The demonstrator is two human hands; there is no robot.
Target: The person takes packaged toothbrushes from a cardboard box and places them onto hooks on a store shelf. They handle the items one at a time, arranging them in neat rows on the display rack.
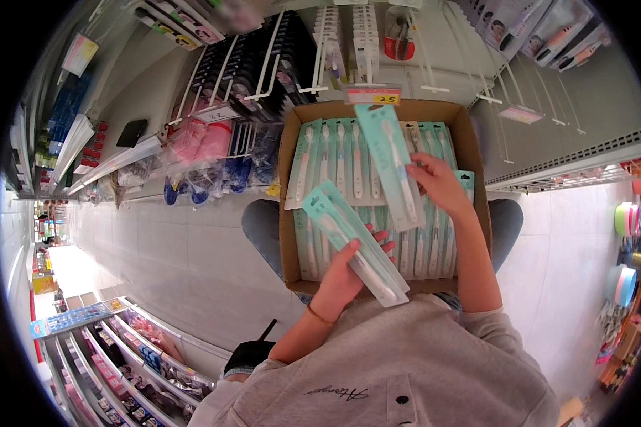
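My left hand (pixel 347 269) is closed around a small stack of toothbrush blister packs (pixel 328 219), at least two, with pale green cards and clear fronts. They slant over the near side of an open cardboard carton (pixel 289 245). My right hand (pixel 438 184) grips the edge of one more toothbrush pack (pixel 389 155), which is raised over the carton's far half and shows a white brush with a blue band. Inside the carton, similar toothbrush packs (pixel 342 163) lie in two rows. The held packs and my hands hide part of both rows.
Beyond the carton, white display hooks (pixel 312 89) jut out, some carrying dark packs (pixel 219 69). A price tag (pixel 373 95) hangs over its far rim. Left stand bagged pink goods (pixel 205 140) and a dark phone-like object (pixel 132 133) on a shelf. My knees (pixel 262 229) flank the carton.
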